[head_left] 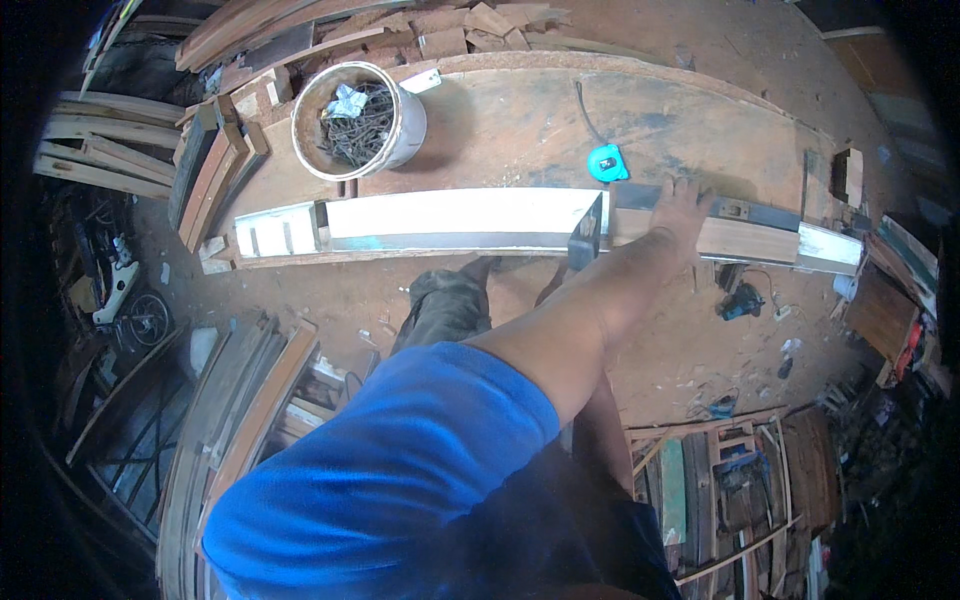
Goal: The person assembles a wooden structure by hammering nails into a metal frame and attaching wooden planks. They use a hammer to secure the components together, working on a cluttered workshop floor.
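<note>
My left hand (682, 212) reaches across to the right and lies on a piece of wood (745, 242) with its fingers spread. Along that wood's far side runs a dark strip (765, 215) with a small slot cut in it. Left of the hand, a dark flat plate (588, 235) stands upright across a long white-faced board (460, 215); its lower end passes behind my forearm. My right forearm (600, 425) shows below the left arm, and the right hand is hidden. A turquoise tape measure (606, 162) lies just beyond the wood.
A white bucket (408, 125) of nails stands on the wooden bench (500, 110). Short boards (215, 170) lean at its left end, and scrap wood (470, 30) lies behind. A power tool (740, 302) rests on the dirt floor. Stacked timber (245, 400) is near at left.
</note>
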{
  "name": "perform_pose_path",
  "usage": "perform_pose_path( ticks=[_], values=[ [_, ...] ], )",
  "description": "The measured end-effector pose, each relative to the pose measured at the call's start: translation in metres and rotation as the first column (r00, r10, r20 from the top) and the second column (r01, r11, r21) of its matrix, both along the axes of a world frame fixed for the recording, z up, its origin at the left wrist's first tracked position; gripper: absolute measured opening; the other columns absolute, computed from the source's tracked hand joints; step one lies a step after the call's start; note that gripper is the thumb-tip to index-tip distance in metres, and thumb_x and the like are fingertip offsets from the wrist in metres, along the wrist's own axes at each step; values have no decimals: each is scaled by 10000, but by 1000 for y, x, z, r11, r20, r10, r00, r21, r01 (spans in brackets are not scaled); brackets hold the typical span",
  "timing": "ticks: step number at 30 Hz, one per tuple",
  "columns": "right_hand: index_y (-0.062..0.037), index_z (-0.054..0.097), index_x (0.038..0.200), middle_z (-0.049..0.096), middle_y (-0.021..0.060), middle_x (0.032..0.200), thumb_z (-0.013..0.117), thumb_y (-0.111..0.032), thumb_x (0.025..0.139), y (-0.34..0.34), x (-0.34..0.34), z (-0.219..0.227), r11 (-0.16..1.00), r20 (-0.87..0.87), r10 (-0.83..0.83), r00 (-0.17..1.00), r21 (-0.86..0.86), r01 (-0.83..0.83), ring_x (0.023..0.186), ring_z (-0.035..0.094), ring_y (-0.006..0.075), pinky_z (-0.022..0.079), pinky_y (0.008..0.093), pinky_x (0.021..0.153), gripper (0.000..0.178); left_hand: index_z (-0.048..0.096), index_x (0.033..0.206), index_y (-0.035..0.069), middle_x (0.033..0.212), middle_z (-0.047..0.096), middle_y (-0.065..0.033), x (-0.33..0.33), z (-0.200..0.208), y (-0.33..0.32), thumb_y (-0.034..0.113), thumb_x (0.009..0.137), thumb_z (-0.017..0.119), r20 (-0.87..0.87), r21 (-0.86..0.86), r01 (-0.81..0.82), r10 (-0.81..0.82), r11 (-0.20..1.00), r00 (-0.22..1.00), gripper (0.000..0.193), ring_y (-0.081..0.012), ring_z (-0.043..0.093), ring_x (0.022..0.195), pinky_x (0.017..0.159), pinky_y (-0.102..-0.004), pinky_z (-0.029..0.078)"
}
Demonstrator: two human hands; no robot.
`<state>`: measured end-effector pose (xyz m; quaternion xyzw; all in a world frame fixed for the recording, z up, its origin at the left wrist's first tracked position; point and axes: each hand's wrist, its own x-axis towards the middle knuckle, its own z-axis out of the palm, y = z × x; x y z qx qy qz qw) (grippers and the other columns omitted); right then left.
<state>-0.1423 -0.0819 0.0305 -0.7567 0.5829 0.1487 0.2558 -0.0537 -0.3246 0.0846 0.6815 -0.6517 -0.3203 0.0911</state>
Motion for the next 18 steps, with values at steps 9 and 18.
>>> perform_pose_path(
  ticks=[9,18],
  values=[
    [-43,657,1148,705,242,907,715,-374,846,-15,0,-14,997,-10,-23,1000,-70,22,825,692,431,542,509,707,451,345,1527,44,1495,403,-213,-13,-25,-1,538,625,808,3,-69,-12,12,998,1000,1128,-388,314,1422,1163,-586,179],
    [-42,663,1174,710,249,943,710,-371,855,0,-43,12,996,-2,-59,998,-68,59,859,696,445,551,503,731,460,336,1517,30,1481,422,-210,0,-26,13,540,539,892,-2,-67,46,-46,997,999,1235,-377,374,1387,1152,-573,234]
  ],
)
